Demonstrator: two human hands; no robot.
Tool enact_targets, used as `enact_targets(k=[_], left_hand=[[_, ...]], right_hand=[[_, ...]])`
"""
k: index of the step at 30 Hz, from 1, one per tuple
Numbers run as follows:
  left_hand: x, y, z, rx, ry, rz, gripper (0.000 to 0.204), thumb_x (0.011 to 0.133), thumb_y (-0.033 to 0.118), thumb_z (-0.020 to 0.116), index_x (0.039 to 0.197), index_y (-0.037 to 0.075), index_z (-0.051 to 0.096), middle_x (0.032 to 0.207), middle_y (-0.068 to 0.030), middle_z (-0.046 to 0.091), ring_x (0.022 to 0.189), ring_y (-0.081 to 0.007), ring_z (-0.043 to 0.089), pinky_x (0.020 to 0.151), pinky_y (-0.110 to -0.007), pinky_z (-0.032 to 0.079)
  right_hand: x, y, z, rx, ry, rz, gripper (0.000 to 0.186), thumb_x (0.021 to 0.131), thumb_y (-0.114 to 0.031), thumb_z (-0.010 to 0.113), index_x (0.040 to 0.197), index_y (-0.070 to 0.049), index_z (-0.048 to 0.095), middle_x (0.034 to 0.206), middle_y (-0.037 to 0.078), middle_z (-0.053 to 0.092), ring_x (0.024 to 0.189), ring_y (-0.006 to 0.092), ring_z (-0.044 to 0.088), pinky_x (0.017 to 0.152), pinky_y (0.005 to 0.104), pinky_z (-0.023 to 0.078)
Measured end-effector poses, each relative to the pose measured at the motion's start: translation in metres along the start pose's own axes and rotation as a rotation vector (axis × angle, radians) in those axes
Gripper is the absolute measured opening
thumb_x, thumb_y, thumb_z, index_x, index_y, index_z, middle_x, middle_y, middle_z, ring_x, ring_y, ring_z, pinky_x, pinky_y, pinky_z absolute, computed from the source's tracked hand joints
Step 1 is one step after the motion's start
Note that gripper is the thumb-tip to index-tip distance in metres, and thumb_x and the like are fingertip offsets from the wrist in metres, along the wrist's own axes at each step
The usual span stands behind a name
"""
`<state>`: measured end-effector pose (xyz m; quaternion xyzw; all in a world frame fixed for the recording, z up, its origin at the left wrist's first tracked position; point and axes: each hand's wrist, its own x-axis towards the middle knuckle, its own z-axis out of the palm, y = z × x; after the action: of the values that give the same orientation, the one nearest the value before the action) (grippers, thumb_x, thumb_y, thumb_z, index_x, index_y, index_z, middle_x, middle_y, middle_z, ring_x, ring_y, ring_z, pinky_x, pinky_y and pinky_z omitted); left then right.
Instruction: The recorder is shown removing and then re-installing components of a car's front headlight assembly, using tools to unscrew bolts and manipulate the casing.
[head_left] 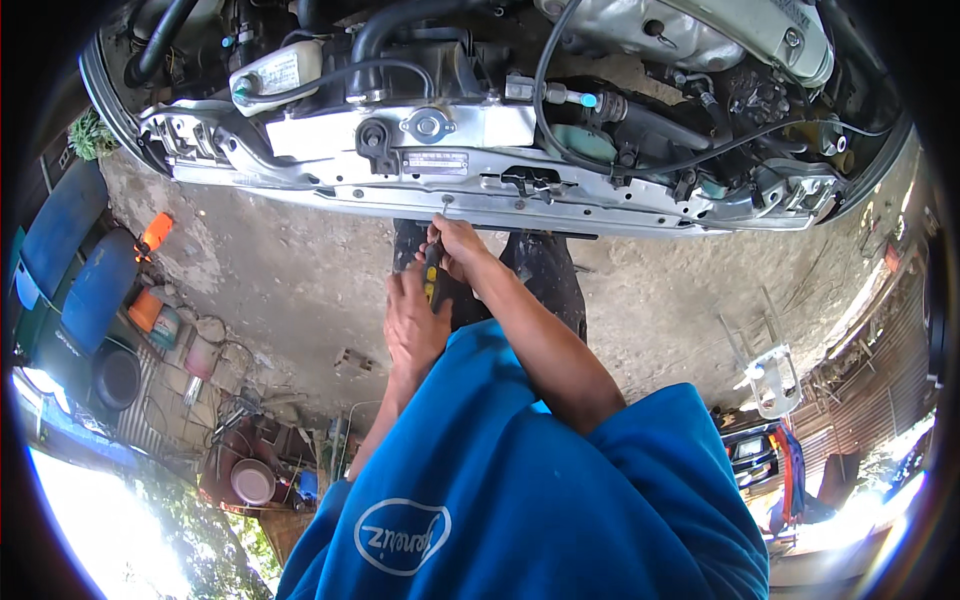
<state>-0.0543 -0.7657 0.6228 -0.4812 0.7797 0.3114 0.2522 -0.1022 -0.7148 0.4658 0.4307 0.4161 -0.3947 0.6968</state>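
Note:
A screwdriver (pixel 432 272) with a black and yellow handle is in both my hands, pointing away from me. Around the rear of its handle, my left hand (pixel 415 325) is closed, the handle's end partly hidden. My right hand (pixel 460 245) pinches the front part, near where the thin shaft comes out. The shaft's tip meets or comes very close to the silver front crossmember (pixel 340 200) of a car; contact is too small to tell. A radiator cap (pixel 428 125) sits on the radiator's top behind it.
The opened engine bay holds a white reservoir (pixel 278 78), a black hose (pixel 385 40) and a loose cable (pixel 545 70) across the front. Blue barrels (pixel 100 290) and an orange object (pixel 157 232) stand left. A metal frame (pixel 772 385) is on the right of the concrete floor (pixel 660 310).

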Motion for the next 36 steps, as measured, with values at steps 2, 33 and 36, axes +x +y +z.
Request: enact_targets(k=[2, 33, 36], left_hand=[[-0.002, 0.002, 0.005, 0.033, -0.016, -0.006, 0.041, 0.085, 0.017, 0.063, 0.120, 0.004, 0.045, 0.098, -0.0215, 0.057, 0.078, -0.0420, 0.060, 0.066, -0.047, 0.051], [0.010, -0.003, -0.006, 0.175, -0.220, -0.211, 0.033, 0.086, 0.014, 0.061, 0.117, 0.004, 0.056, 0.094, -0.0197, 0.063, 0.076, -0.0379, 0.065, 0.063, -0.046, 0.051], [0.014, -0.020, 0.002, -0.185, -0.239, -0.282, 0.030, 0.087, 0.016, 0.060, 0.114, 0.005, 0.053, 0.085, -0.0194, 0.063, 0.067, -0.0417, 0.063, 0.058, -0.051, 0.050]], right_hand=[[-0.001, 0.001, 0.001, 0.011, 0.014, -0.026, 0.030, 0.097, -0.026, 0.048, 0.078, -0.003, 0.053, 0.071, 0.007, 0.049, 0.068, 0.0218, 0.055, 0.065, 0.0398, 0.055], [-0.002, 0.014, -0.009, 0.231, -0.035, -0.112, 0.022, 0.085, -0.026, 0.071, 0.076, -0.010, 0.059, 0.063, -0.004, 0.049, 0.051, 0.0091, 0.045, 0.051, 0.0277, 0.042], [-0.004, 0.016, -0.011, 0.333, -0.129, -0.133, 0.022, 0.085, -0.026, 0.072, 0.077, -0.010, 0.059, 0.064, -0.004, 0.049, 0.051, 0.0081, 0.044, 0.054, 0.0270, 0.042]])
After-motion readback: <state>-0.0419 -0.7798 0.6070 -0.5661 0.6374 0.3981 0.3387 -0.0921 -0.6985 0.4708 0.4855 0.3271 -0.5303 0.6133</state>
